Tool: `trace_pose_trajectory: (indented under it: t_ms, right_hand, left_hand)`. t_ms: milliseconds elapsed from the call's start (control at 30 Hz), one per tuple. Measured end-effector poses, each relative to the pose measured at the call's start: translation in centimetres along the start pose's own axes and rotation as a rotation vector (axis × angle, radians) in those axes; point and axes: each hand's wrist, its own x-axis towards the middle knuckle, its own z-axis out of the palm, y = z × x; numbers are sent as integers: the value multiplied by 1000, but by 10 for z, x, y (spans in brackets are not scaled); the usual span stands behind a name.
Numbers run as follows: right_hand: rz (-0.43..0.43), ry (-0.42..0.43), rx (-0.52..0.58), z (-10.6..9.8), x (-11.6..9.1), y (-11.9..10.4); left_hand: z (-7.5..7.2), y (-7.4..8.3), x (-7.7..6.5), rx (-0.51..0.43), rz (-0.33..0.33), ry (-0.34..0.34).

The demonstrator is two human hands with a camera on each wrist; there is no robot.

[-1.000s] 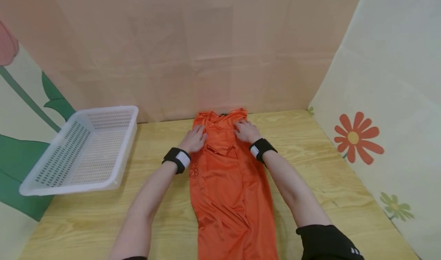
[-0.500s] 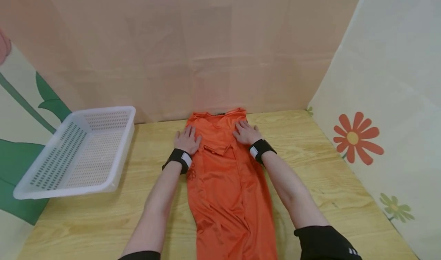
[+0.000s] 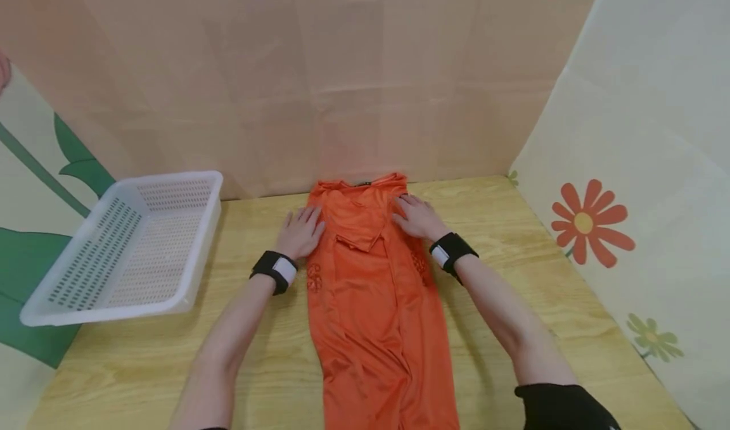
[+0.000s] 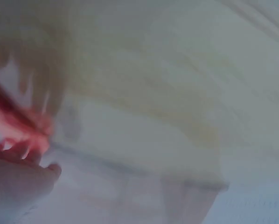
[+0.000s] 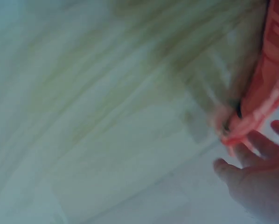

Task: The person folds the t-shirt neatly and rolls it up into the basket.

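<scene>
An orange-red garment [image 3: 365, 297] of shiny fabric lies lengthwise on the table, folded into a long narrow strip. Its neckline end, with a small dark label, is at the back near the wall; a folded-over pointed piece lies below that. My left hand [image 3: 300, 233] is at the garment's upper left edge, fingers spread and fairly straight. On the upper right edge is my right hand [image 3: 421, 218], its fingers also extended. Neither hand grips the fabric. In both blurred wrist views, each hand, the left hand [image 4: 20, 179] and the right hand [image 5: 261, 179], shows beside the orange-red cloth.
A white perforated plastic basket [image 3: 196, 262] stands on the left of the wooden table [image 3: 513, 278]. A plain pinkish-beige backdrop [image 3: 365, 82] rises behind the table. A flower-printed panel [image 3: 644, 132] borders the right side.
My left hand has slid left, from the fabric out to its edge, with fingers spreading. My right hand has shifted slightly right. The garment's top now lies wider and flatter.
</scene>
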Motion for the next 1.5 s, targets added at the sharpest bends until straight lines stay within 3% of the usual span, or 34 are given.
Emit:
trace_pose_trajectory:
  t_ms: [100,200,333,467,600,700,933,1033,1133,1233,1333,1400,1500]
  right_hand:
    - [-25,63,8,-14,-30,4]
    - [-21,-13,14,-23,-63,5]
    - [25,-299,74,-30,-113,0]
    - [60,-599,225,-29,-162,-9]
    - [63,-748,342,-25,-194,-21]
    - [61,-794,412,-20,-207,-30]
    - [83,-842,534,-12,-217,-43]
    - [80,-883,571,-12,-217,-42]
    - [81,-965,588,-12,-217,-39]
    - [84,-1033,585,-11,-217,-35]
    - [74,-1076,596,-8,-217,-33]
    - [60,-1102,595,-7,-217,-33]
    - [43,-1144,555,-7,-218,-30]
  left_hand:
    - [-16,-4,-29,21,135,18]
    - [-28,-8,-63,-18,218,-39]
    - [-32,-1,-115,-88,211,-183]
    - [-27,14,-161,-161,200,-313]
    - [-19,26,-188,-308,209,-414]
    - [-14,36,-198,-426,184,-486]
    - [-14,58,-208,-589,98,-597]
    - [-13,60,-208,-720,41,-698]
    - [-5,53,-205,-779,19,-794]
    - [14,41,-202,-819,61,-861]
    - [29,35,-203,-872,110,-872]
    - [30,37,-204,-888,131,-865]
    - [16,43,-208,-809,135,-866]
